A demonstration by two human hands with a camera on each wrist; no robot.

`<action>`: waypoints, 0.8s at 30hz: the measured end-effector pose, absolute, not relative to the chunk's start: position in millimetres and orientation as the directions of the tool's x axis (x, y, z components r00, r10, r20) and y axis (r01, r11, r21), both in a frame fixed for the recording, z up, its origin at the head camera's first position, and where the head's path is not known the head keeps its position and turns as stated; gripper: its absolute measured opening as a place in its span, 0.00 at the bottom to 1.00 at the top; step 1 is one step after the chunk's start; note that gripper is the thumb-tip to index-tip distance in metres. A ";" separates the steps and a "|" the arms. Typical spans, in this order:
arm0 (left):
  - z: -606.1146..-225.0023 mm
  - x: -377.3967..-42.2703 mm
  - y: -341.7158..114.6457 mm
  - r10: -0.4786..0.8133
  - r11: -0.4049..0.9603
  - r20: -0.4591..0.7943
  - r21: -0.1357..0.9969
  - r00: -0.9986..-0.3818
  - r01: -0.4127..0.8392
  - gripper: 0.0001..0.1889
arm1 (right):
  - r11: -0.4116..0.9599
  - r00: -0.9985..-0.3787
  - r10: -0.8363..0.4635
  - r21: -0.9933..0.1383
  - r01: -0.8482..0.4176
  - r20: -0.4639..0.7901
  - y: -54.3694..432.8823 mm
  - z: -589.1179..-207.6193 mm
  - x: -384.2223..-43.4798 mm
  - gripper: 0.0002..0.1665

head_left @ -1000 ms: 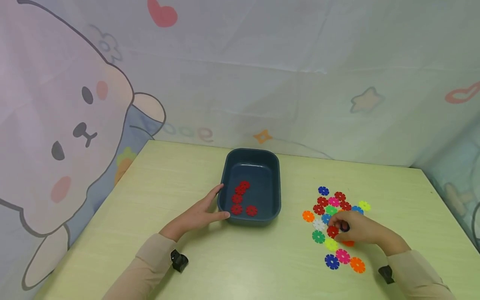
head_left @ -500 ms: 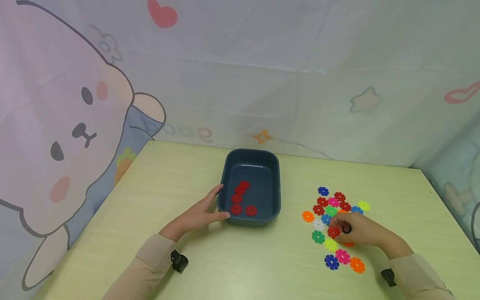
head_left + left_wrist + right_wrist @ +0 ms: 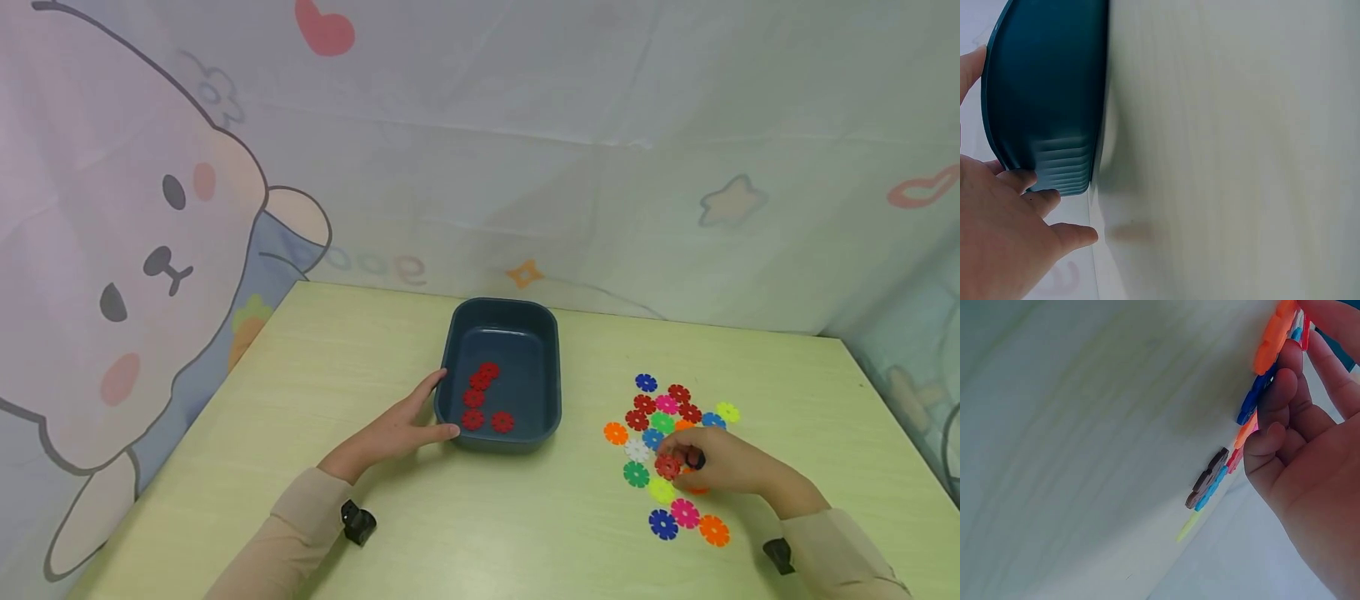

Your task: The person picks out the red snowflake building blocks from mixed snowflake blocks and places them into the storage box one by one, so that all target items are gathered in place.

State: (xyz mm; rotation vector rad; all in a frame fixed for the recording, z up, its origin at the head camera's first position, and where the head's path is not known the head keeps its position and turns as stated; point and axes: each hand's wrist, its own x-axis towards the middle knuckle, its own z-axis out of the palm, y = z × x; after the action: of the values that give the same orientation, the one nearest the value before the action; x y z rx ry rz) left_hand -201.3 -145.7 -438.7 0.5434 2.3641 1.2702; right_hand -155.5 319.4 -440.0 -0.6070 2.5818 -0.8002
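A dark blue plastic tray (image 3: 551, 358) holds several red snowflake discs (image 3: 473, 398). My left hand (image 3: 393, 432) holds its near left corner, thumb at the near wall and index finger at the left rim. In the left wrist view, fingertips (image 3: 1042, 201) press against the ribbed end of the tray (image 3: 1047, 87). To the right, my right hand (image 3: 716, 458) pinches a red snowflake disc (image 3: 667, 467) between thumb and index finger, over a scatter of coloured discs. The right wrist view shows this hand (image 3: 1310, 437) with its other fingers curled, the red disc (image 3: 1307, 331) edge-on.
Around the right hand lie flat discs: a white disc (image 3: 637, 450), a green disc (image 3: 636, 474), a dark blue disc (image 3: 663, 525), an orange disc (image 3: 714, 531) and several red ones. A printed cloth (image 3: 480, 167) hangs behind the table (image 3: 487, 525).
The right hand has shifted slightly right, and the red disc at its fingertips has moved with it and tilted a little. The left hand and the tray have stayed in place.
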 end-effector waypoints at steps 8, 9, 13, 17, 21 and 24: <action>-439.6 -201.2 -146.0 0.505 0.517 -0.167 0.844 -0.847 0.142 0.47 | 0.756 -0.837 -0.501 -0.583 -0.298 -0.221 319.7 -440.0 -155.4 0.21; -439.6 -200.9 -146.2 0.506 0.517 -0.167 0.844 -0.846 0.142 0.47 | 0.757 -0.837 -0.499 -0.581 -0.297 -0.222 319.7 -440.0 -155.4 0.21; -439.9 -200.8 -146.2 0.510 0.508 -0.164 0.849 -0.844 0.142 0.47 | 0.763 -0.845 -0.487 -0.578 -0.289 -0.220 319.5 -439.8 -155.4 0.20; -440.6 -201.6 -145.5 0.509 0.500 -0.163 0.855 -0.845 0.136 0.47 | 0.774 -0.864 -0.465 -0.562 -0.290 -0.194 318.3 -436.8 -156.5 0.20; -441.1 -202.0 -145.3 0.508 0.498 -0.163 0.857 -0.846 0.134 0.47 | 0.766 -0.870 -0.473 -0.552 -0.330 -0.137 314.7 -429.6 -160.4 0.18; -441.0 -202.0 -145.3 0.511 0.502 -0.160 0.853 -0.845 0.142 0.47 | 0.747 -0.862 -0.502 -0.539 -0.390 -0.073 311.0 -423.8 -164.8 0.17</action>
State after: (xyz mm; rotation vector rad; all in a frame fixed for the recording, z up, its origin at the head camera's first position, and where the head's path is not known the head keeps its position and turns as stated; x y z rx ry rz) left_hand -202.0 -145.3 -441.0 0.5413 2.3564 1.2853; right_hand -164.8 311.0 -423.8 -0.7073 2.7331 -0.7733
